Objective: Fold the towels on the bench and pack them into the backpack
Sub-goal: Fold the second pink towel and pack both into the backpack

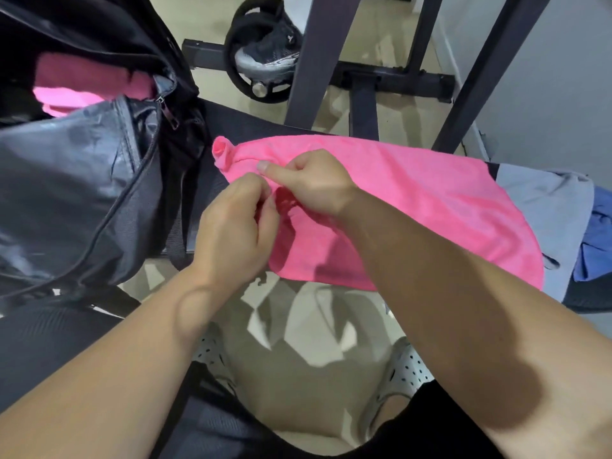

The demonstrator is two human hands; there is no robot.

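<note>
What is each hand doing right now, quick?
Left hand: closed, pinching the near corner of the pink towel.
Right hand: closed, pinching the same towel right beside the left.

Glossy beige floor [308,342], black metal frame [364,77], grey wall [546,94]

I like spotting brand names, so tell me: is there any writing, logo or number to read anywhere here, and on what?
None can be read.
Dark shoe by the weight plate: a small pale mark on its side, too blurred to read.
Backpack, pink towel, grey cloth and bench frame: no writing shows.
</note>
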